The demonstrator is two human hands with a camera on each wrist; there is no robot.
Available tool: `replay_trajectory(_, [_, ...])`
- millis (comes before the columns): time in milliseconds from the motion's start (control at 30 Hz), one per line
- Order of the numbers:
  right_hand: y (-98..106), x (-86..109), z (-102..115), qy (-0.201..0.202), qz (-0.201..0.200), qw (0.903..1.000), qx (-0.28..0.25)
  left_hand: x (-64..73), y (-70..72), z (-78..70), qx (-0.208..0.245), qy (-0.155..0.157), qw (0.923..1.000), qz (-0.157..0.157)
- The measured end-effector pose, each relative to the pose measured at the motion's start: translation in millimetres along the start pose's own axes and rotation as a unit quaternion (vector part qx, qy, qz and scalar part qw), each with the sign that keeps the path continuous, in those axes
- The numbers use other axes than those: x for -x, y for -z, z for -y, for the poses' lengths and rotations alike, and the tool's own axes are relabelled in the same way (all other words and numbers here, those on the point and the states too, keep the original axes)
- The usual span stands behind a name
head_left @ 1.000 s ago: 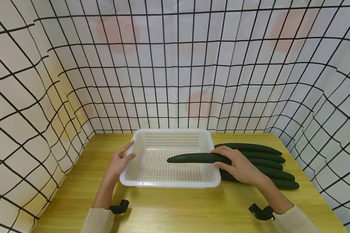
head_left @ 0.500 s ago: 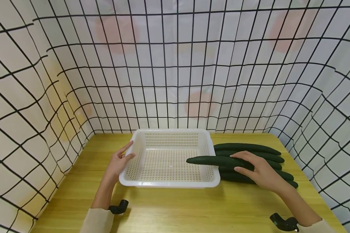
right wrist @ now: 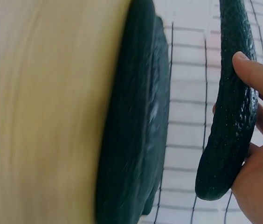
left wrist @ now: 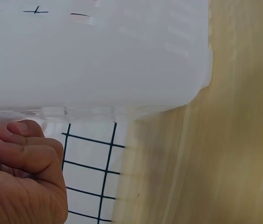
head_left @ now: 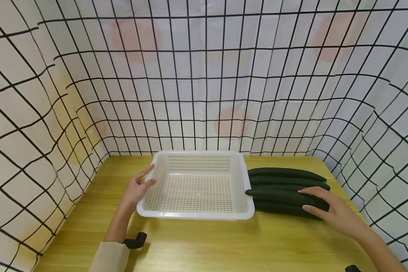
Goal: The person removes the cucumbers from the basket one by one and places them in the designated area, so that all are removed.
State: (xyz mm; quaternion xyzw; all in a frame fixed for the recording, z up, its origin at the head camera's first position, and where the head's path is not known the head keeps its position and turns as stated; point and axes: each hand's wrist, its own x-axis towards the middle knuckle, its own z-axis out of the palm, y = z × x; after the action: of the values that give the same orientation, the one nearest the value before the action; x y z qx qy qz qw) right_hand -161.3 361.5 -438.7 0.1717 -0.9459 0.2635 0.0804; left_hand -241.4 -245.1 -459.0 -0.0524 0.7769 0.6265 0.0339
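Note:
My right hand [head_left: 340,214] grips a dark green cucumber [head_left: 275,195] near its right end, thumb on the near side and fingers on the far side. The held cucumber [right wrist: 231,107] shows apart from and above the lying ones in the right wrist view. Several more cucumbers [head_left: 285,172] lie side by side on the table, right of a white plastic basket [head_left: 197,215]. The left tip of the held one comes right up to the basket's right rim. My left hand [head_left: 136,192] holds the basket's left side, and its curled fingers [left wrist: 26,156] show beneath the rim in the left wrist view.
The yellow wood-grain table [head_left: 204,245] runs under everything. A white cloth wall with a black grid [head_left: 204,87] encloses its back and sides. A black wrist mount [head_left: 136,240] sits on the left forearm.
My right hand has carried the cucumber rightward and nearer to me, from over the basket to over the lying cucumbers. The left hand and basket have hardly moved.

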Motion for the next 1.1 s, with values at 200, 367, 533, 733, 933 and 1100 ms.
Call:
replay_trajectory(200, [1,12.8,-19,0.014,-0.018,0.9997,-0.006,-0.5,5.6,0.3,-0.011,-0.006,0.9999,-0.002])
replay_trajectory(367, [-11,20.0,-31,0.039,-0.013,0.9991,-0.008,-1.8,8.3,1.3,-0.013,0.0,0.9999,0.0])
replay_trajectory(533, [-26,27.7,-36,0.055,-0.017,0.9983,-0.006,1.1,8.6,-1.0,-0.013,0.005,0.9999,0.002])
replay_trajectory(733, [-35,32.4,-35,0.059,-0.019,0.9981,-0.002,1.6,9.1,-2.3,-0.007,0.006,0.9999,0.004])
replay_trajectory(933, [-44,34.9,-39,0.061,-0.028,0.9977,0.009,2.6,8.8,0.0,-0.009,-0.003,1.0,0.0])
replay_trajectory(1100, [-48,34.6,-40,0.063,-0.037,0.9972,0.016,1.7,9.6,2.0,-0.004,-0.005,1.0,0.005])
